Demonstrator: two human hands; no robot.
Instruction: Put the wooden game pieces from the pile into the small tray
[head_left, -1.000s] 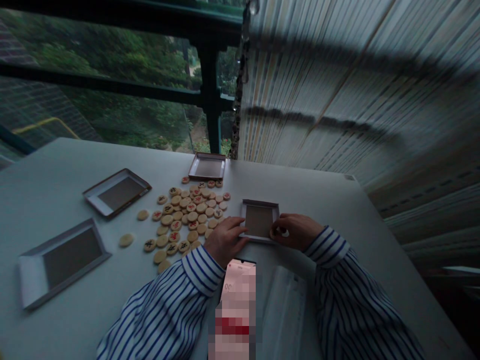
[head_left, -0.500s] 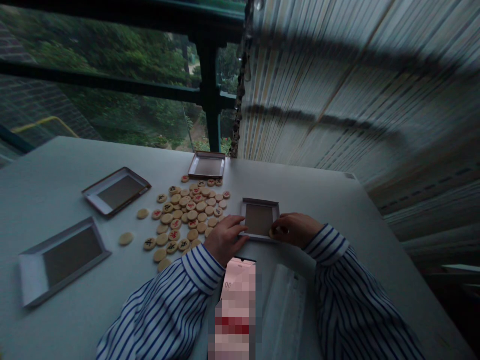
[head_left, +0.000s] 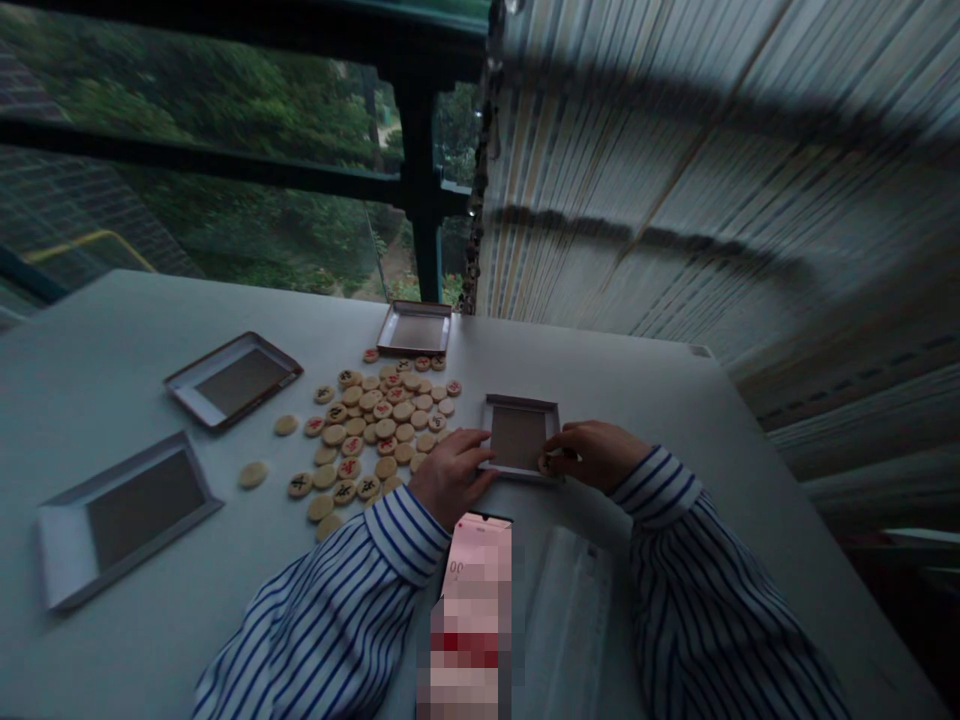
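A small shallow box (head_left: 519,402) with a brown inside lies on the table in front of me. My left hand (head_left: 454,472) rests at its left wall, fingers stretched out and thumb apart, holding nothing. At the box's near right corner, my right hand (head_left: 596,455) pinches a round wooden Chinese chess piece (head_left: 545,464) between thumb and fingers. The fingers partly cover that piece. Left of the box spreads a loose pile of Chinese chess pieces (head_left: 385,429), some showing red or black characters and others plain. My left hand and sleeve hide the pile's near right edge.
A grey open box part (head_left: 202,475) lies at the left. Brown-edged box parts lie behind it (head_left: 289,380) and at the table's back edge (head_left: 414,352). A lit phone (head_left: 480,560) and a clear plastic case (head_left: 574,610) are near me. A string curtain (head_left: 637,200) hangs at the right.
My right hand has shifted very slightly, turning the pinched piece at the box's corner so that it looks more tilted. My left hand, the box and the pile stay put.
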